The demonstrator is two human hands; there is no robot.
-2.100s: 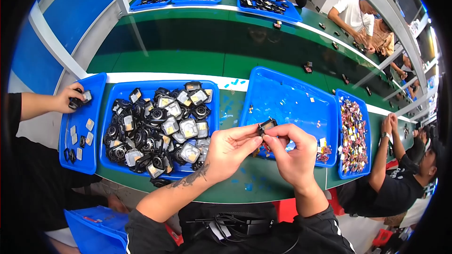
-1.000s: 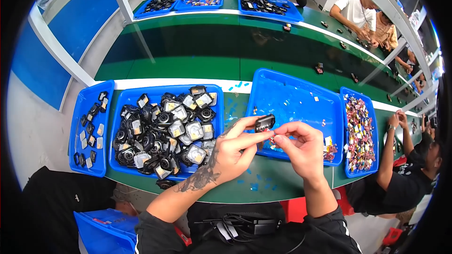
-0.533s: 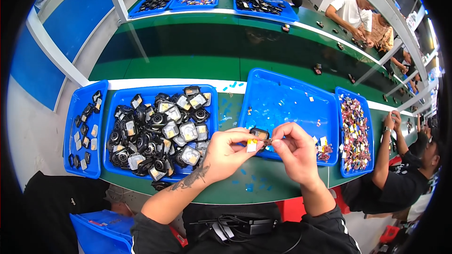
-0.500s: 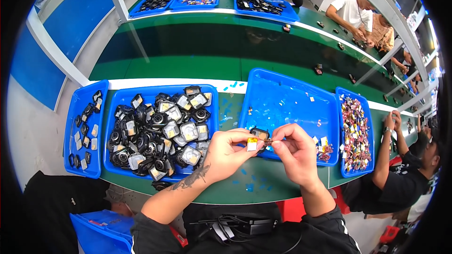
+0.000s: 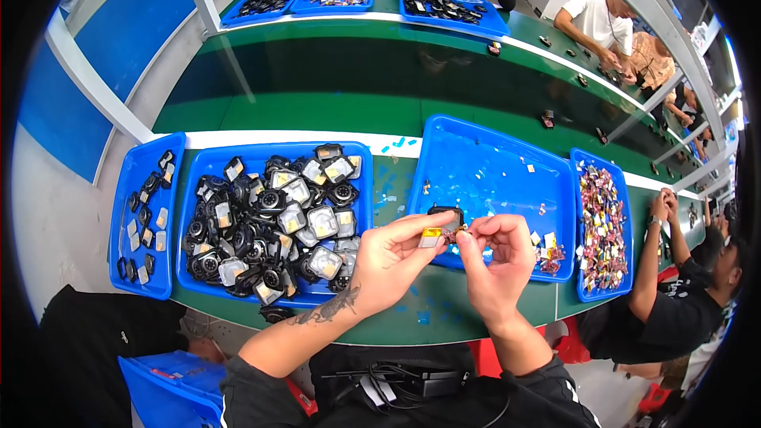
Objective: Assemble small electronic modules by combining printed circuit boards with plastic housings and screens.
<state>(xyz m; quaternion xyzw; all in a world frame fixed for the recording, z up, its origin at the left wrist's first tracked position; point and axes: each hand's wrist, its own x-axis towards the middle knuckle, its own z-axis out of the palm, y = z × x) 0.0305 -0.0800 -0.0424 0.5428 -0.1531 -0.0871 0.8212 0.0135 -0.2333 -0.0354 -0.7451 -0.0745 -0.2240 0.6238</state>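
Note:
My left hand [image 5: 388,263] pinches a small silver battery [image 5: 430,238] with a yellow taped end between thumb and fingers. My right hand [image 5: 501,265] is closed at the thumb and forefinger around the small reddish wired part [image 5: 451,236] beside the battery; exactly what lies in that pinch is too small to make out. Just behind the fingertips shows a black watch case [image 5: 446,214], partly covered by my hands. Both hands are over the near edge of a blue tray [image 5: 483,166], which holds bits of blue film and a few small parts.
Left of my hands, a blue tray [image 5: 184,257] is heaped with black watch cases, and a narrower tray [image 5: 119,214] holds several more. At right stands a tray [image 5: 583,295] of small wired batteries. Across the green conveyor [image 5: 301,71], other people work by more trays.
My hands stay together in nearly the same place. The right hand has turned slightly and its fingers have curled more. The whole view has shifted slightly.

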